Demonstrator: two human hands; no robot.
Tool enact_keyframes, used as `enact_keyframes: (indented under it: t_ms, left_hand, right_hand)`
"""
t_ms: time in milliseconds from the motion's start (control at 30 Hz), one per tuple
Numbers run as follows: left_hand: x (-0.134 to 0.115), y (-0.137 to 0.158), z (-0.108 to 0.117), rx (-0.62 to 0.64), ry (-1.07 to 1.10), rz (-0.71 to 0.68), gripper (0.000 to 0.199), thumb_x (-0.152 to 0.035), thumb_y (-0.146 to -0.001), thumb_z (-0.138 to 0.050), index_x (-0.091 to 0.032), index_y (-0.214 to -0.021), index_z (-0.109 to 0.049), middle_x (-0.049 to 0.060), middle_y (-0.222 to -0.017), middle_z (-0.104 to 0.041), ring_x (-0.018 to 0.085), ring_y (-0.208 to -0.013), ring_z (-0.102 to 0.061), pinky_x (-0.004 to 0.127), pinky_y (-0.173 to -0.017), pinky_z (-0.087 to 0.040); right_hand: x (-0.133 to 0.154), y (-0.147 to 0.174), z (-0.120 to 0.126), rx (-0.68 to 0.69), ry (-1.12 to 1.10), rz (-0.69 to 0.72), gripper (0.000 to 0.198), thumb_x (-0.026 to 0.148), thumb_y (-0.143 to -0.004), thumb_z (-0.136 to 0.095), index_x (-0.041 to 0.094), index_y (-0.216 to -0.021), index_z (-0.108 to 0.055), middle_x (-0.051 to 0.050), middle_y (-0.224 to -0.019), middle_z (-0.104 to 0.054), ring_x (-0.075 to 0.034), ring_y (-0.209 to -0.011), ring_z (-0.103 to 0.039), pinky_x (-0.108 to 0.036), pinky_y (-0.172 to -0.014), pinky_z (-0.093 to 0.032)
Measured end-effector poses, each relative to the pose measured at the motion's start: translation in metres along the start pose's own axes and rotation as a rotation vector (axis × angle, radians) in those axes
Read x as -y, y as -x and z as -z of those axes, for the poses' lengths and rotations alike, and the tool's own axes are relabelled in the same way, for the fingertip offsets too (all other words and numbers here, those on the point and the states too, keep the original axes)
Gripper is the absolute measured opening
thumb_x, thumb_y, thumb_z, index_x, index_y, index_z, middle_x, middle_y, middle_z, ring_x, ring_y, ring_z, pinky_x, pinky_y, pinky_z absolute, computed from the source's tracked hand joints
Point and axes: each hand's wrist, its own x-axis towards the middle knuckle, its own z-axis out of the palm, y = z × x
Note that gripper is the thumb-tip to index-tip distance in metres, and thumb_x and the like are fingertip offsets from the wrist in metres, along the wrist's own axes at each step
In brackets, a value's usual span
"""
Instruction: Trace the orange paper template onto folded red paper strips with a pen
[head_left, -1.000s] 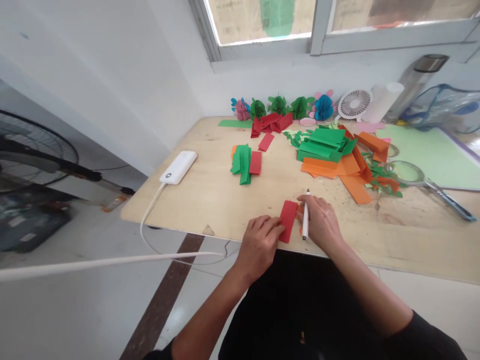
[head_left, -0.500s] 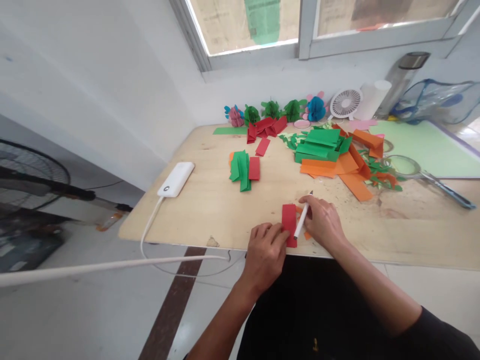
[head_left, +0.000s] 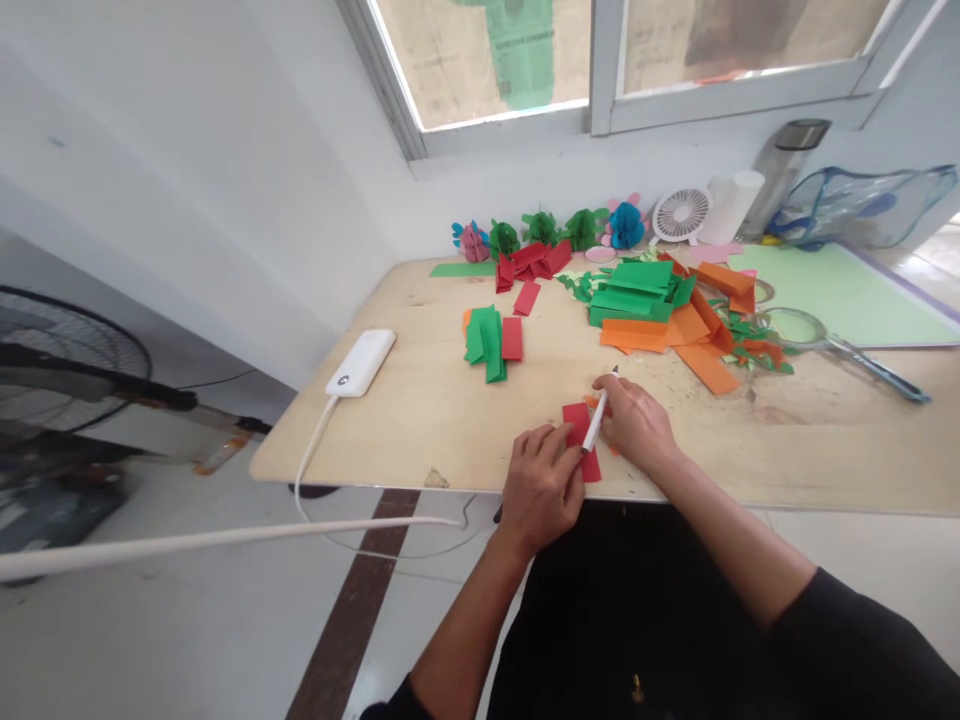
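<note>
Near the table's front edge lies a folded red paper strip (head_left: 576, 415). My left hand (head_left: 541, 480) holds it down, fingers bent over its left side and lower part. Between the fingers of my right hand (head_left: 637, 420) is a white marker pen (head_left: 597, 425), slanting across the strip. One dark end points up and away; the lower end is close to my left fingertips, and I cannot tell whether they touch. Bits of orange paper (head_left: 592, 401) show beside the strip, partly hidden by my right hand.
Green folded papers (head_left: 491, 345) lie mid-table beside a red piece (head_left: 512, 338). Green strips (head_left: 634, 290) and orange strips (head_left: 705, 370) are heaped at right, near scissors (head_left: 874, 365). Behind stand paper ornaments (head_left: 581, 230) and a small fan (head_left: 681, 214). A power bank (head_left: 361, 362) sits left.
The camera view has shifted slightly. The marker pen and my right hand have moved a little toward my left hand, and the red strip now tilts slightly.
</note>
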Motion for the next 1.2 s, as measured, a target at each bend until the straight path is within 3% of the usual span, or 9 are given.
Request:
enact_keyframes:
  t_ms: [300,633,1000,1200]
  left_hand:
    - [-0.002,0.000,0.001,-0.014,-0.036,-0.032,0.024,-0.015,-0.080,-0.056,-0.019,-0.102,-0.064,0.007,-0.121,-0.066,0.027,-0.111,-0.055,0.046,-0.098,-0.043]
    - [0.001,0.001,-0.003,-0.027,-0.035,-0.038,0.023,-0.016,-0.078,-0.057,-0.018,-0.100,-0.064,0.008,-0.120,-0.066,0.028,-0.110,-0.054,0.046,-0.098,-0.044]
    - [0.002,0.000,-0.001,-0.043,0.017,-0.019,0.022,-0.016,-0.082,-0.054,-0.018,-0.102,-0.065,0.008,-0.121,-0.066,0.028,-0.110,-0.055,0.046,-0.096,-0.044]
    - [0.004,0.000,0.001,-0.041,0.088,0.013,0.020,-0.018,-0.086,-0.053,-0.018,-0.102,-0.065,0.008,-0.120,-0.067,0.027,-0.111,-0.055,0.047,-0.097,-0.044]
  right_hand:
    - [0.006,0.001,0.005,0.060,0.033,-0.071,0.026,0.009,-0.078,-0.053,0.022,-0.099,-0.061,-0.007,-0.083,-0.071,-0.023,-0.078,-0.063,-0.030,-0.063,-0.035]
    - [0.002,0.000,0.008,0.106,-0.008,-0.064,0.031,0.012,-0.077,-0.056,0.022,-0.106,-0.059,-0.008,-0.101,-0.069,-0.022,-0.092,-0.061,-0.028,-0.071,-0.038]
    - [-0.003,-0.007,0.008,0.142,-0.157,-0.138,0.025,0.014,-0.074,-0.057,0.023,-0.097,-0.061,-0.003,-0.077,-0.069,-0.020,-0.076,-0.063,-0.027,-0.063,-0.037]
    - [-0.018,0.006,0.029,0.180,-0.312,-0.155,0.023,0.024,-0.076,-0.058,0.024,-0.099,-0.059,0.003,-0.065,-0.062,-0.015,-0.060,-0.058,-0.026,-0.058,-0.042]
